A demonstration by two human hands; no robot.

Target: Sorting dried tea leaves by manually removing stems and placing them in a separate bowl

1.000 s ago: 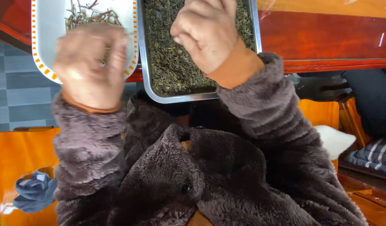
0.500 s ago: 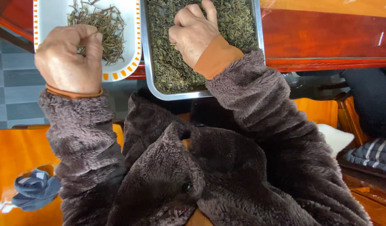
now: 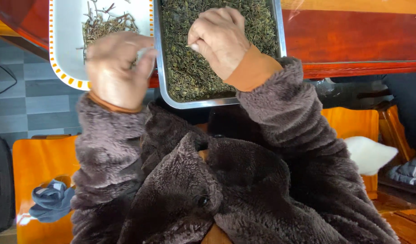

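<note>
My left hand (image 3: 117, 68) is blurred, its fingers curled shut, over the near right corner of a white dish (image 3: 59, 45) with an orange dotted rim. Thin dry stems (image 3: 104, 25) lie piled in that dish. My right hand (image 3: 219, 38) hovers low over a metal tray (image 3: 196, 104) filled with dark green dried tea leaves (image 3: 185, 72). Its thumb and fingers are pinched together; whatever they pinch is hidden. Both wrists wear orange cuffs under a brown fleece coat.
Both dish and tray overhang the near edge of a glossy red wooden table (image 3: 352, 40). Below me, an orange chair (image 3: 41, 162) holds a grey-blue cloth (image 3: 52, 205). A white cushion (image 3: 368, 153) and a striped one (image 3: 411, 171) sit at right.
My left hand moved right and nearer, from over the stems to the dish's near right corner. My right hand closed from spread fingers on the leaves into a pinch. The view shifted.
</note>
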